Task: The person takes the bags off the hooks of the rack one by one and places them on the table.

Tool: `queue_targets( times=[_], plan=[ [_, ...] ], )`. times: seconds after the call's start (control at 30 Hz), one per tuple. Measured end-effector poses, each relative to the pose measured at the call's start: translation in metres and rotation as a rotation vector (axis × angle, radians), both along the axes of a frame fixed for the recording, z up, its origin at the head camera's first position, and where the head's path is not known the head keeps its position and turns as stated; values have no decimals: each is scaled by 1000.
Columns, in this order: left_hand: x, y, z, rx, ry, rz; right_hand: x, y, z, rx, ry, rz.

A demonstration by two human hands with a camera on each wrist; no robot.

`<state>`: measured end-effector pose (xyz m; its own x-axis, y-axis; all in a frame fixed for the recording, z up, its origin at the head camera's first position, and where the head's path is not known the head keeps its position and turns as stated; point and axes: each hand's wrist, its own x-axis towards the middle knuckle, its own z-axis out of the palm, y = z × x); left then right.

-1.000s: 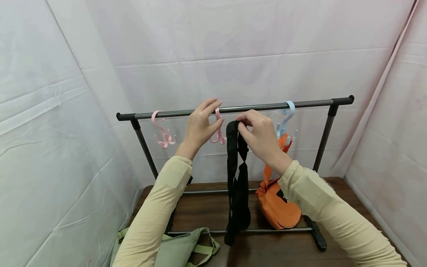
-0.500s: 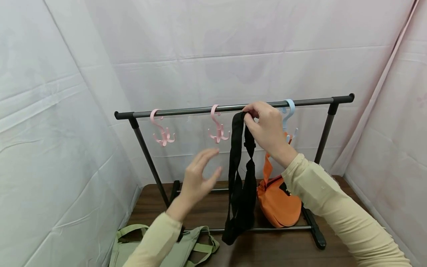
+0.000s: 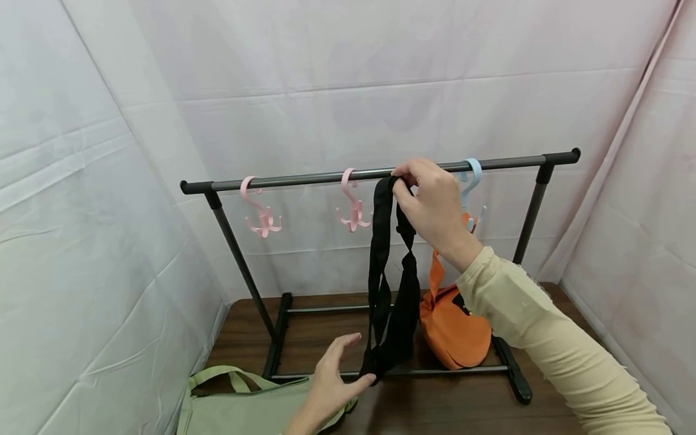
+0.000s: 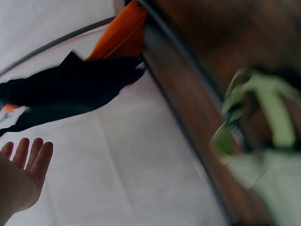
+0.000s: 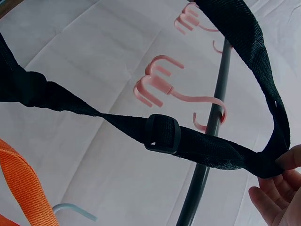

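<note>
My right hand (image 3: 432, 202) pinches the top of a black strap (image 3: 380, 223) just below the rack's rail. From the strap hangs a black bag (image 3: 401, 329), its lower end near the rack's bottom bar. In the right wrist view the strap runs twisted through a slider buckle (image 5: 177, 136) to thumb and fingertips. My left hand (image 3: 333, 383), empty with thumb and fingers spread, is low beside the bag's bottom end. Nearest the strap on its left is a bare pink hook (image 3: 354, 214). To its right, an orange bag (image 3: 454, 332) hangs from a blue hook (image 3: 474, 175).
The metal rack's rail (image 3: 304, 179) spans the view, with another bare pink hook (image 3: 264, 220) at its left. A light green bag (image 3: 244, 408) lies front left on the brown wooden table (image 3: 435, 405). White cloth walls (image 3: 326, 54) stand behind and at both sides.
My left hand has left the middle pink hook and dropped down to the black bag's bottom. My right hand has raised the strap slightly, nearer the rail.
</note>
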<state>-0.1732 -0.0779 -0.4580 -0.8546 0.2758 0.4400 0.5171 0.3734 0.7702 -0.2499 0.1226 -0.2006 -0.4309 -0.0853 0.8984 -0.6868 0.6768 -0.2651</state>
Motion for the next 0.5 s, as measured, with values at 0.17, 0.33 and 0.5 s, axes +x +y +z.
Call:
queue_targets(
  times=[0.17,0.33,0.5],
  plan=[
    [4,6,-29,24,-131,64,-1,2,0,-17,30,7],
    [4,13,-53,103,-267,147,-2,5,-2,-22,28,4],
    [-4,25,-83,237,-297,209,1,5,-6,-21,12,8]
  ],
)
